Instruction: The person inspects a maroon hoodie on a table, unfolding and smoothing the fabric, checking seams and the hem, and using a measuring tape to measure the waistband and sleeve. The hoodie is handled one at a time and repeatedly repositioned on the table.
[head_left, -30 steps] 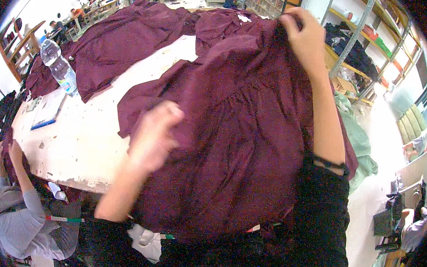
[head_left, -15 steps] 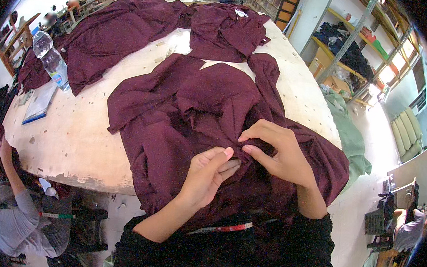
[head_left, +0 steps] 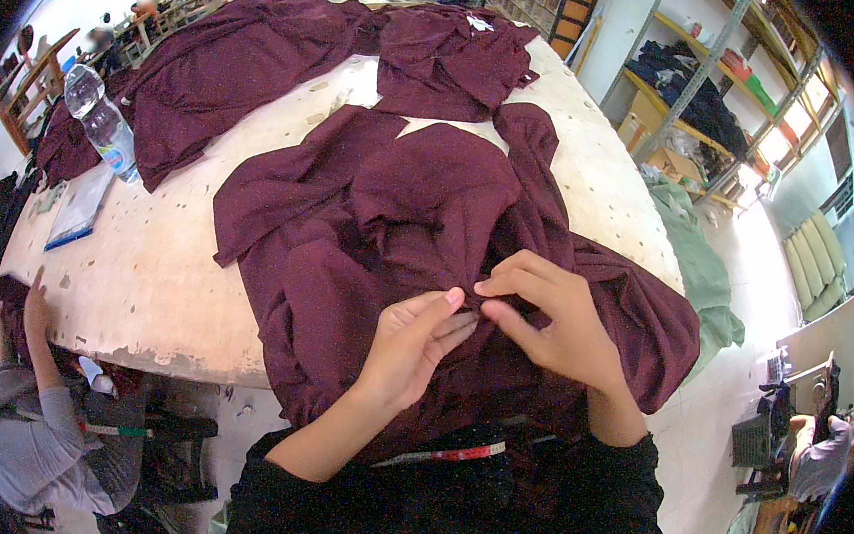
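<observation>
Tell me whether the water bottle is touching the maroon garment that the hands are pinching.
Apart. The head view shows the water bottle standing at the table's far left, with bare tabletop between it and the maroon garment under both hands.

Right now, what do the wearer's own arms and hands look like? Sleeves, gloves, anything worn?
Both hands are bare: no gloves, and no rings or watch that the head view shows. The left hand comes off a forearm uncovered along its visible length. The right hand has a black sleeve ending at the wrist. A black top covers the torso, with a red-edged measuring tape lying across it.
</observation>
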### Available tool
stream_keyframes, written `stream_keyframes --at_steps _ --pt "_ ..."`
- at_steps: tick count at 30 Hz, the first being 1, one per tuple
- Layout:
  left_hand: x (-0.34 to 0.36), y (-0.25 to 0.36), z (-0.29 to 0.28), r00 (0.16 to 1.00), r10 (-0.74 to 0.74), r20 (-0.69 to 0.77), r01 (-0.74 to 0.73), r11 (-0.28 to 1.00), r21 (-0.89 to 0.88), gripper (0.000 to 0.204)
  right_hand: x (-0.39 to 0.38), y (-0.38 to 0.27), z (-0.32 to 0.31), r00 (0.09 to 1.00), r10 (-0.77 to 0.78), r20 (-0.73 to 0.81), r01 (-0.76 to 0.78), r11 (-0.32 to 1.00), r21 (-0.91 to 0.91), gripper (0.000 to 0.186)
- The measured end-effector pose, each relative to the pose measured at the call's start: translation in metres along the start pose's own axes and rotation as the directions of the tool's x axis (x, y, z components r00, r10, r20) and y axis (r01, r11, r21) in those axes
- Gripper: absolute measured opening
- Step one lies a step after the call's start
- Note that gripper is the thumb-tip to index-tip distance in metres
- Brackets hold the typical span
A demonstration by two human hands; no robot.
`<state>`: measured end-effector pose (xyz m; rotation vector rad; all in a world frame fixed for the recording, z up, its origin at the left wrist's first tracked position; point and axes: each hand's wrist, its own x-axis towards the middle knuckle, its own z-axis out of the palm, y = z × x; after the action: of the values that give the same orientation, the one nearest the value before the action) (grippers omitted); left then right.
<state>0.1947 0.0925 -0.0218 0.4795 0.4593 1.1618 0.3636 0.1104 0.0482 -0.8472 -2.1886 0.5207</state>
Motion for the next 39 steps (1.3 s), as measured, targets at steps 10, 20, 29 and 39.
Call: stream_keyframes --at_steps 10,20,29,39 --pt "0.008 0.096 -0.001 0.920 0.185 0.345 -0.391 0.368 0.844 0.028 -0.023 0.013 0.012 0.946 -0.070 -0.316 -0.017 0.964 -0.265 0.025" --pt "0.081 0.136 -0.026 0.945 0.289 0.151 -0.273 0.450 0.850 0.036 -0.022 0.014 0.013 0.963 -0.029 -0.269 -0.055 0.952 -0.301 0.027" --pt "0.059 0.172 -0.003 0.954 -0.106 0.279 -0.298 -0.288 0.910 0.046 -0.029 0.012 0.020 0.986 -0.059 -0.154 0.009 0.952 -0.306 0.031" --pt "0.051 0.180 -0.018 0.990 0.076 0.119 -0.098 -0.236 0.967 0.029 -0.027 0.006 0.029 0.989 -0.150 -0.019 0.140 0.956 -0.256 0.028"
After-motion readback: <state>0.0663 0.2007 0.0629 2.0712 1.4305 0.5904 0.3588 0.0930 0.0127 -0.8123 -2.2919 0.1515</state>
